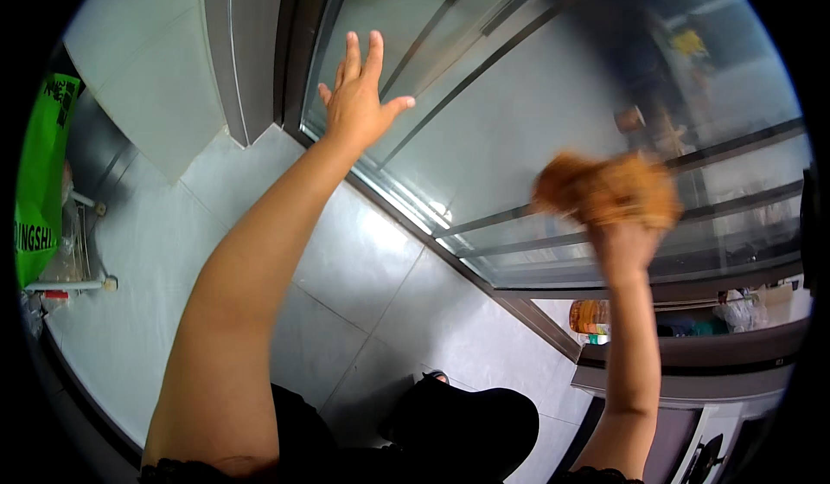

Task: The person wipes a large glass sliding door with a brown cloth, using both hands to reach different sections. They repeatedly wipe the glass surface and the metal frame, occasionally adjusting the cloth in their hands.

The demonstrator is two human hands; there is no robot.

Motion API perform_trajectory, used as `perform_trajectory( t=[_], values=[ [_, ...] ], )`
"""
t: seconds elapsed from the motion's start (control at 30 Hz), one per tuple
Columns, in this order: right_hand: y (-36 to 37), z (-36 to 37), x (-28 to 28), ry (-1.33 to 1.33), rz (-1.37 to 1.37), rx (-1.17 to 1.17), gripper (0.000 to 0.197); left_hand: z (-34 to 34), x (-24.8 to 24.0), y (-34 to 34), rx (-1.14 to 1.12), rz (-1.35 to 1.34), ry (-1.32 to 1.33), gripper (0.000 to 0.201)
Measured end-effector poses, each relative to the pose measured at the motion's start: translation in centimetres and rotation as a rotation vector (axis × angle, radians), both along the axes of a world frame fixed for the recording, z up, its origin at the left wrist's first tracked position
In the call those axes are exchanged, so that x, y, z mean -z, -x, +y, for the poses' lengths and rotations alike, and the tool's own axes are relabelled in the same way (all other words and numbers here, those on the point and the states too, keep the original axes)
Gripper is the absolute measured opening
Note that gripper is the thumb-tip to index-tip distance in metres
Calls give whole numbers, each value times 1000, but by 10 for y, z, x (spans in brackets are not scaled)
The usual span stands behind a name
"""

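A framed glass door (510,129) with dark bars across it fills the upper right. My left hand (357,108) is raised in front of the glass near its left edge, fingers apart and holding nothing; whether the fingertips touch the pane I cannot tell. On the right, my right hand (627,246) grips an orange-brown cleaning cloth (609,188), bunched up and smeared by motion. The cloth is at the glass, over the lower dark bars. It hides most of my right fingers.
A green bag (45,181) hangs by a white wheeled rack (73,283) at the far left. Grey tiles (346,268) cover the floor. Beyond the door's lower right edge stand a bottle of amber liquid (589,317) and a grey drawer front (718,354).
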State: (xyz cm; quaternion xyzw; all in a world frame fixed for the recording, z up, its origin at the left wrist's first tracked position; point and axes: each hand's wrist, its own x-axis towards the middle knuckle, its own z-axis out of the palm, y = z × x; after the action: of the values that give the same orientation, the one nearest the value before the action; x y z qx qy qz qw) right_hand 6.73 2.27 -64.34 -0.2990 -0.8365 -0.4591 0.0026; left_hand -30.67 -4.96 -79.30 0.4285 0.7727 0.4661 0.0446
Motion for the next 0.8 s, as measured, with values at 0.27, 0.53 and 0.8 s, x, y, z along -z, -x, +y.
perform_trajectory(
  t=[0.27,0.53,0.8],
  values=[
    [46,16,36,-247,428,-280,41,11,20,0,-3,77,-136,89],
    [132,24,369,366,-104,-535,35,17,17,-4,-47,208,-145,77],
    [43,13,327,586,-560,-436,39,9,28,16,-160,325,-89,84]
  ],
)
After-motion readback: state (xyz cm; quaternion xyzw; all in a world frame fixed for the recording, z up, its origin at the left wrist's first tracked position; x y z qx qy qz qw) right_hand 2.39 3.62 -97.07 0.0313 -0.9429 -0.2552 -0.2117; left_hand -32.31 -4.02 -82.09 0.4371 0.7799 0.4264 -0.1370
